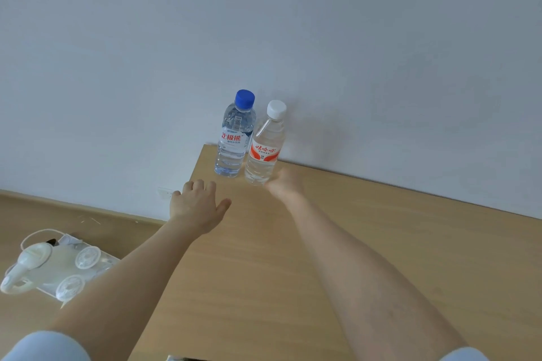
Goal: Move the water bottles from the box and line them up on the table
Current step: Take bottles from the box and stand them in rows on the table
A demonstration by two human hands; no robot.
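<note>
head-worn view, angled down over table (381, 243)

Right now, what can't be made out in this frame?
- Right hand: motion-blurred in the head view; its fingers, and whether it touches the white-cap bottle, cannot be told.
- Box: outside the frame, so the bottles left in it are unseen.
- White gear on the floor: partly hidden by the left forearm; too unclear to name.
</note>
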